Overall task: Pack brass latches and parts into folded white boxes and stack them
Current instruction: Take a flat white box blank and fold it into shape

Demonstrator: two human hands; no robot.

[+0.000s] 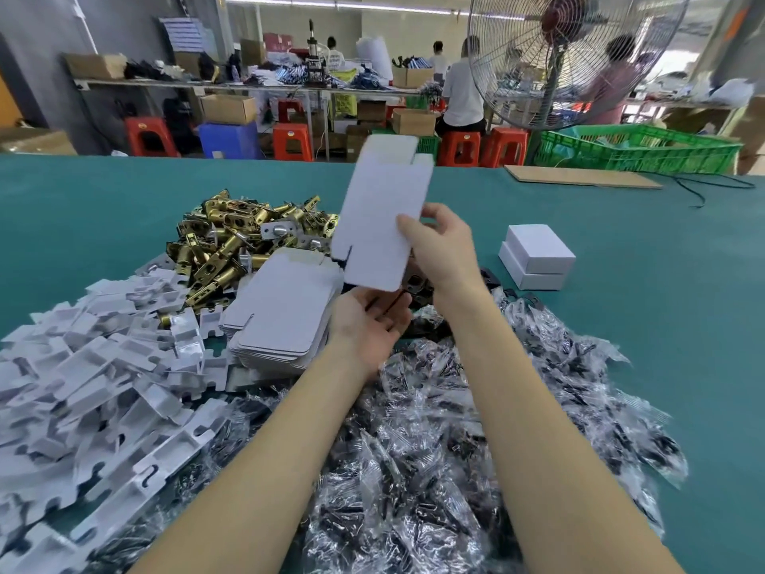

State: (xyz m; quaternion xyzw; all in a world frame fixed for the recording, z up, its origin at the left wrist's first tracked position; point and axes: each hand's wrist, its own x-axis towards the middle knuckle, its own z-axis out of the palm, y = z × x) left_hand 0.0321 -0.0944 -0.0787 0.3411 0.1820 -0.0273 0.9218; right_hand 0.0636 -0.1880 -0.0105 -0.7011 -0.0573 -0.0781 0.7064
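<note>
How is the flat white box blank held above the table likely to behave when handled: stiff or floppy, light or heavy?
The box blank probably is fairly stiff: it stands up flat though the right hand pinches only one edge. It is likely light, since a fingertip pinch carries it. Its creases and tabs suggest it would fold readily.

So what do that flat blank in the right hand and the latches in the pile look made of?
Flat blank: looks like thin matte white card, with die-cut tabs, held flat and stiff. Latches: metal, shiny brass-coloured finish with bright glints; whether plated or solid brass cannot be told.
</note>
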